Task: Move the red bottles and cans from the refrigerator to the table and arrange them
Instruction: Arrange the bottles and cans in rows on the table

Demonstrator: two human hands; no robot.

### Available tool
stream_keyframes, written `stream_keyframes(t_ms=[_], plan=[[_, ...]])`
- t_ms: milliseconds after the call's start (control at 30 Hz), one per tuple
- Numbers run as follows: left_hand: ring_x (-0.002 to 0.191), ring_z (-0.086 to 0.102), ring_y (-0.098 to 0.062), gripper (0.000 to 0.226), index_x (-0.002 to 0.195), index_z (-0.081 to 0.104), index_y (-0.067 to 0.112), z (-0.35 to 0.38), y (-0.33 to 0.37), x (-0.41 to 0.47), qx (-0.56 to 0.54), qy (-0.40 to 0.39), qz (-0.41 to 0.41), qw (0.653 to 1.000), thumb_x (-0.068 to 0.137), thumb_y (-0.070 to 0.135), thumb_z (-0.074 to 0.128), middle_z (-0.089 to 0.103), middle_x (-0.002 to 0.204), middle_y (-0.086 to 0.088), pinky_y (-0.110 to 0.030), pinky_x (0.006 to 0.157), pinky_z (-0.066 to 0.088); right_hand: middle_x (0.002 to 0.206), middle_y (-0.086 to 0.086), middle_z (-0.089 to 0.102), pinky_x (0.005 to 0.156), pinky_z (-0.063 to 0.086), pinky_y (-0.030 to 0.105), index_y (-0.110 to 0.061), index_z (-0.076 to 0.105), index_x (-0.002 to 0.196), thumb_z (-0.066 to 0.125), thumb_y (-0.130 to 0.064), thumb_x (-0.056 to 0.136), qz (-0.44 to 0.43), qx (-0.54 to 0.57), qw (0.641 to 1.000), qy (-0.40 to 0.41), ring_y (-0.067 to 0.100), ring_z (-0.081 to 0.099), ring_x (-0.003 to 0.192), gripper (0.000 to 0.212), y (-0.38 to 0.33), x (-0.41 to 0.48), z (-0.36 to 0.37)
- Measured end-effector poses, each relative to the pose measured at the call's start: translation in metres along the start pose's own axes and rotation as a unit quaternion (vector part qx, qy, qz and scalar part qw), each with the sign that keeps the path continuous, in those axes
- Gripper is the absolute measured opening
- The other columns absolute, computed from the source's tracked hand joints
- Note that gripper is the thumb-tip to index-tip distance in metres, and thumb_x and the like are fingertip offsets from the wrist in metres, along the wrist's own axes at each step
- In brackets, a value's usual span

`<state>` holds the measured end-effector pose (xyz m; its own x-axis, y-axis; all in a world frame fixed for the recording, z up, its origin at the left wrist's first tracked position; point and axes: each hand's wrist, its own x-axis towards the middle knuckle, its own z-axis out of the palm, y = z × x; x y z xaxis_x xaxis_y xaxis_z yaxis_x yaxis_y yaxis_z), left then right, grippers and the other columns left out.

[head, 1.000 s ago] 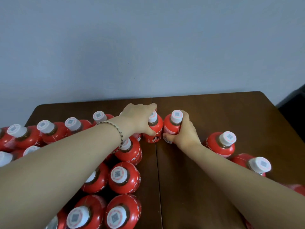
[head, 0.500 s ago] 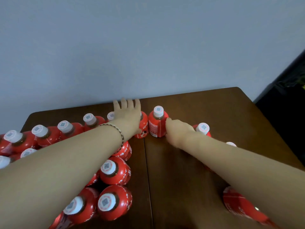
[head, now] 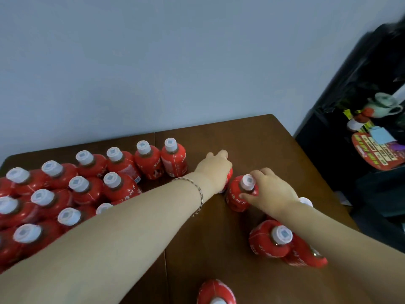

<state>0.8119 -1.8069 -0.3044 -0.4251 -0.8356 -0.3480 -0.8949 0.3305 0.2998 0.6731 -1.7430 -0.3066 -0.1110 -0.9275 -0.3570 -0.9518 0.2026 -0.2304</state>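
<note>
Right grip (head: 269,191) pinches the right bottle (head: 237,197) high up, thumb on the red shoulder and fingers curled behind the white cap (head: 247,182). Left grip (head: 213,170) curls down over the left bottle (head: 229,175), hiding all but a strip of red. Both bottles stand upright, close beside each other, on the right half of the table (head: 263,145), a little apart from the rows (head: 87,183) packed on its left half. Loose bottles (head: 269,240) wait nearer the person.

These look like small plastic bottles in glossy shrink film, so the sides are probably slick and may give a little under a squeeze. Dark liquid shows under the caps, so they are likely full and have some weight for their size. Neck and cap should be the stiffest part, and the shoulder gives the fingers a ledge, so a hold just under the cap seems safest for sliding or lifting. Pushing high on the body could tip one into its neighbours; a low push would suit closing up a row.
</note>
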Motion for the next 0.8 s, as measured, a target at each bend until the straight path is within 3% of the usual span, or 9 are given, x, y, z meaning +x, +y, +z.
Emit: stream_keyframes(t_ms=[100, 233, 467, 600, 733, 800], plan=[[0.100, 0.048, -0.034, 0.021, 0.115, 0.042, 0.013, 0.011, -0.004, -0.016, -0.058, 0.041, -0.033, 0.997, 0.095, 0.010, 0.038, 0.043, 0.117, -0.017, -0.039, 0.079, 0.041, 0.120, 0.008, 0.051, 0.089, 0.048, 0.038, -0.017, 0.044, 0.125, 0.057, -0.036, 0.089, 0.025, 0.057, 0.998, 0.001, 0.028, 0.056, 0.107, 0.043, -0.005, -0.002, 0.005], [0.102, 0.055, -0.038, 0.026, 0.120, 0.049, 0.011, 0.024, -0.028, -0.040, -0.032, 0.034, 0.003, 0.999, 0.094, 0.006, 0.044, 0.039, 0.131, -0.015, -0.042, 0.085, 0.047, 0.116, 0.011, 0.051, 0.088, 0.050, 0.039, -0.012, 0.046, 0.119, 0.062, -0.028, 0.087, 0.055, 0.135, 0.989, -0.016, 0.030, 0.058, 0.102, 0.040, -0.026, -0.003, 0.012], [0.088, 0.053, -0.020, 0.017, 0.107, 0.045, 0.015, 0.009, -0.087, -0.072, -0.036, 0.062, -0.037, 0.997, 0.091, 0.013, 0.052, 0.033, 0.104, -0.002, -0.030, 0.078, 0.044, 0.120, 0.013, 0.056, 0.092, 0.049, 0.040, -0.008, 0.045, 0.119, 0.064, -0.025, 0.086, 0.047, 0.206, 0.977, -0.039, 0.030, 0.058, 0.108, 0.042, -0.082, 0.010, 0.033], [0.089, 0.055, -0.031, 0.014, 0.106, 0.046, 0.014, -0.010, -0.121, -0.074, 0.003, 0.050, -0.091, 0.995, 0.092, 0.015, 0.050, 0.036, 0.104, -0.008, -0.041, 0.081, 0.048, 0.121, 0.013, 0.055, 0.091, 0.048, 0.041, -0.008, 0.045, 0.120, 0.062, -0.023, 0.087, 0.004, 0.245, 0.969, -0.029, 0.031, 0.057, 0.108, 0.040, -0.122, 0.026, 0.045], [0.092, 0.055, -0.035, 0.014, 0.106, 0.046, 0.011, -0.011, -0.135, -0.068, 0.003, 0.075, -0.116, 0.990, 0.093, 0.015, 0.045, 0.038, 0.106, -0.012, -0.043, 0.080, 0.047, 0.125, 0.012, 0.053, 0.090, 0.043, 0.031, -0.011, 0.044, 0.126, 0.056, -0.026, 0.091, -0.040, 0.312, 0.949, 0.016, 0.027, 0.055, 0.112, 0.040, -0.148, 0.037, 0.056], [0.095, 0.055, -0.034, 0.024, 0.119, 0.044, 0.013, -0.006, -0.133, -0.065, 0.013, 0.109, -0.111, 0.988, 0.095, 0.016, 0.044, 0.041, 0.112, -0.013, -0.042, 0.079, 0.045, 0.139, 0.010, 0.042, 0.096, 0.037, 0.025, -0.013, 0.032, 0.140, 0.061, -0.023, 0.088, -0.038, 0.360, 0.932, 0.015, 0.024, 0.047, 0.125, 0.060, -0.147, 0.038, 0.060]])
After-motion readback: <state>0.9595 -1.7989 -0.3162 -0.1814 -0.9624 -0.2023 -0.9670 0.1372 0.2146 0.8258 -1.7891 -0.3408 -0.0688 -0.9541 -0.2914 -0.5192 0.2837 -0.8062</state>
